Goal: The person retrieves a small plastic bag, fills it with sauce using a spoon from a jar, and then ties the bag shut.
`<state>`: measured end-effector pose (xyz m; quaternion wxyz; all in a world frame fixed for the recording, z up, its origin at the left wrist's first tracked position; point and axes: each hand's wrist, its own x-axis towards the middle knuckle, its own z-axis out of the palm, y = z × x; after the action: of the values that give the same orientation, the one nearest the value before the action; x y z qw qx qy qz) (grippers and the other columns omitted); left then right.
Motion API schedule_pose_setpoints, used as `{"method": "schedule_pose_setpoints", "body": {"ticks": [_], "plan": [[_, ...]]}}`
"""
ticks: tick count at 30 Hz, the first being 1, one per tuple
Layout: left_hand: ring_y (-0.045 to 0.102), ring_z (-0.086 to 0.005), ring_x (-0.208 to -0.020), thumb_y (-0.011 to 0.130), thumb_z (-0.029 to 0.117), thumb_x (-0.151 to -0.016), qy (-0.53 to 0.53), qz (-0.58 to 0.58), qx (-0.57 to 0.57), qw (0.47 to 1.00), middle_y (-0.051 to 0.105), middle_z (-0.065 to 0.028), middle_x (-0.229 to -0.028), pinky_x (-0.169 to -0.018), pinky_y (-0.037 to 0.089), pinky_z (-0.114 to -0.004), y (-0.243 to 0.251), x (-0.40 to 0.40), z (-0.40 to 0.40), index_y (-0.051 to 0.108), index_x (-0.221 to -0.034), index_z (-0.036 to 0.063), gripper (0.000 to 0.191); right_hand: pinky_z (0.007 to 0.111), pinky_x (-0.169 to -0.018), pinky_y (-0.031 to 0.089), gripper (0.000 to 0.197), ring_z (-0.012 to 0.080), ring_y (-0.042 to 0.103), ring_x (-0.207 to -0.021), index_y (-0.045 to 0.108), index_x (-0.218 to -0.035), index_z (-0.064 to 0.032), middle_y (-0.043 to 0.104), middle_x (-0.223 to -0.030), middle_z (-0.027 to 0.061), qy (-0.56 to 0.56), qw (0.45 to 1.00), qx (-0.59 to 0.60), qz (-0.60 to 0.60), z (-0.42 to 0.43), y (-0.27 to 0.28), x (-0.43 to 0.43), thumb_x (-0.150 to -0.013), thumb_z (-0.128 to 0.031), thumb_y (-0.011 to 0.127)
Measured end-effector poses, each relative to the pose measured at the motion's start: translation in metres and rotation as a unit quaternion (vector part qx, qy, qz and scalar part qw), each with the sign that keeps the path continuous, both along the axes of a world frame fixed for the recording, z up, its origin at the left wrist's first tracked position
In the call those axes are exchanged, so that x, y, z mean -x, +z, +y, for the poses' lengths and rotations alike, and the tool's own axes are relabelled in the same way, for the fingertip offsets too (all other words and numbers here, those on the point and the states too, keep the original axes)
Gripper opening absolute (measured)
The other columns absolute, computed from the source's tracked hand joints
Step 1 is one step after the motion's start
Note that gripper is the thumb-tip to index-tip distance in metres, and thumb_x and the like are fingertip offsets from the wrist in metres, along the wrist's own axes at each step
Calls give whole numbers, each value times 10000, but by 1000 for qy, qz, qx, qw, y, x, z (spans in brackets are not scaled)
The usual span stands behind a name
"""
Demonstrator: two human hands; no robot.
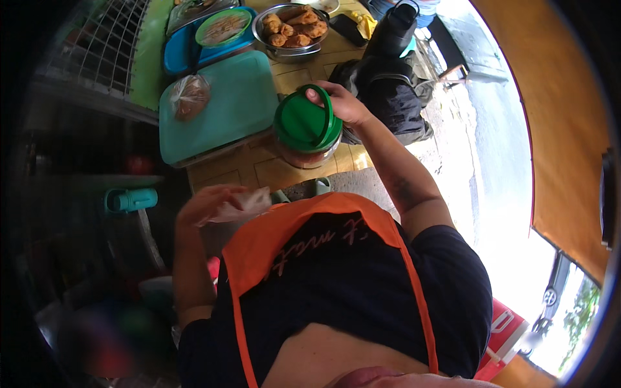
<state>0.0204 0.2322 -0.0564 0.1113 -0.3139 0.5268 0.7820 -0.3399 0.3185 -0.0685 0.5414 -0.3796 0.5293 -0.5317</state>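
My right hand point(342, 104) grips the upright handle of a green screw lid point(301, 121). The lid sits on a clear plastic jar point(310, 157) with something reddish-brown inside, near the front edge of the wooden table point(271, 172). In front of my left side, my left hand point(213, 201) holds a crumpled clear plastic bag point(247, 206), slightly blurred. To the jar's left is a container with a teal lid point(233, 97). On that lid rests a knotted clear bag of brown contents point(190, 99).
At the back stand a metal pot of fried rolls point(296, 31) and a green plate point(223, 27) on a blue tray point(179, 53). A black bag point(393, 97) and black tumbler point(393, 29) are at the right. A wire grille point(102, 48) borders the left; a teal jug point(131, 200) is lower left.
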Motion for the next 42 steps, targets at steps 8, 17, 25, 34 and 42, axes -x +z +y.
{"method": "schedule_pose_setpoints", "body": {"ticks": [8, 17, 25, 34, 42], "plan": [[534, -276, -1013, 615, 270, -781, 59, -114, 545, 828, 552, -170, -1076, -826, 423, -335, 49, 15, 36, 575, -1061, 12, 382, 256, -847, 409, 280, 144, 545, -941, 534, -1087, 5, 578, -1026, 84, -36, 996, 81, -30, 8, 21, 28, -808, 13, 502], [467, -266, -1101, 808, 322, -558, 141, 94, 461, 871, 459, -168, -1193, -903, 391, -349, -5, 123, 42, 356, -1266, 1, 899, 393, -803, 431, 866, 329, 521, -994, 454, -1225, -125, 506, -1135, 160, 111, 675, 40, 729, 21, 93, -59, -600, -719, 538], [432, -219, -1131, 837, 302, -516, 114, 255, 374, 884, 420, -141, -1232, -932, 363, -346, -11, 146, 38, 234, -1314, -17, 1050, 535, -760, 407, 861, 415, 417, -1082, 377, -1284, -263, 374, -1253, 189, 160, 640, -112, 743, 3, 80, -76, -529, -596, 624], [457, -234, -1099, 827, 328, -516, 123, 321, 403, 848, 447, -121, -1182, -908, 384, -345, -28, 136, 39, 373, -1211, 39, 879, 535, -842, 361, 694, 410, 364, -1140, 491, -1160, -291, 390, -1221, 173, 253, 674, 73, 690, 8, 82, -67, -523, -458, 708], [502, -262, -1061, 820, 331, -521, 138, 217, 494, 830, 489, -132, -1136, -881, 411, -338, -13, 128, 38, 399, -1206, 34, 857, 536, -895, 331, 737, 360, 334, -1196, 450, -1208, -214, 406, -1213, 159, 132, 709, -45, 691, 2, 101, -92, -557, -440, 711]]}}
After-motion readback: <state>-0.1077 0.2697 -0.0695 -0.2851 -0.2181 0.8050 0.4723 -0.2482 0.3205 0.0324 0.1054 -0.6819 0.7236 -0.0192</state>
